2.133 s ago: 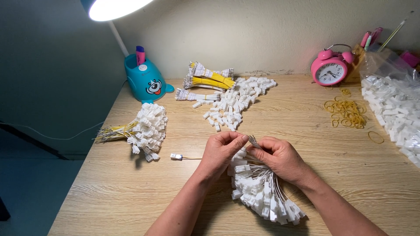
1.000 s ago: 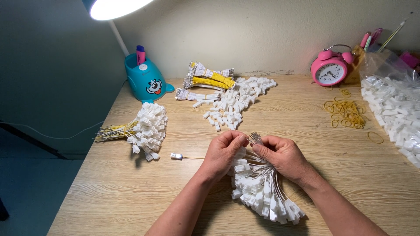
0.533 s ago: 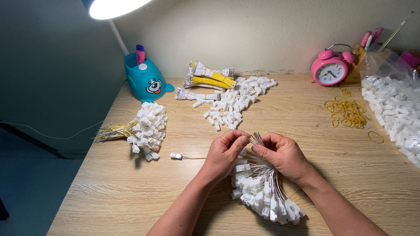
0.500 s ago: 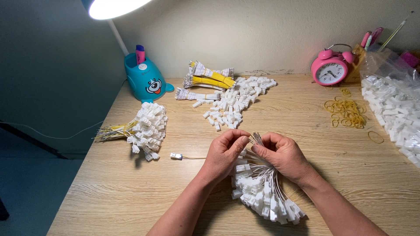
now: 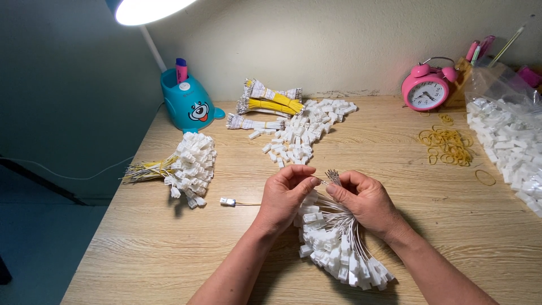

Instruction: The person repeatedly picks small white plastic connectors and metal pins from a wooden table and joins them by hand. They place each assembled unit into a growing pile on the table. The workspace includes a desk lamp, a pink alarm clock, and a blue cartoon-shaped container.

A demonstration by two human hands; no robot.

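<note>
Both my hands meet over the middle of the wooden desk [image 5: 169, 248]. My right hand [image 5: 364, 200] grips a bundle of thin white wires [image 5: 339, 248] near its metal-tipped ends; the white plastic connectors fan out toward me. My left hand [image 5: 285, 195] pinches the wire tips at the top of that bundle with thumb and fingers. A single wire with one white connector [image 5: 227, 201] lies on the desk just left of my left hand.
A finished bundle of yellow wires with white connectors [image 5: 189, 164] lies at the left. Loose white connectors [image 5: 302, 133] and bound yellow wires [image 5: 271, 104] sit at the back, by a teal pen holder [image 5: 186, 104]. Rubber bands [image 5: 446, 144], a pink alarm clock [image 5: 426, 90] and a bag of connectors [image 5: 508, 144] are at the right.
My hands stay over the bundle; the fingers have shifted slightly around the wire tips. Nothing else on the desk has moved.
</note>
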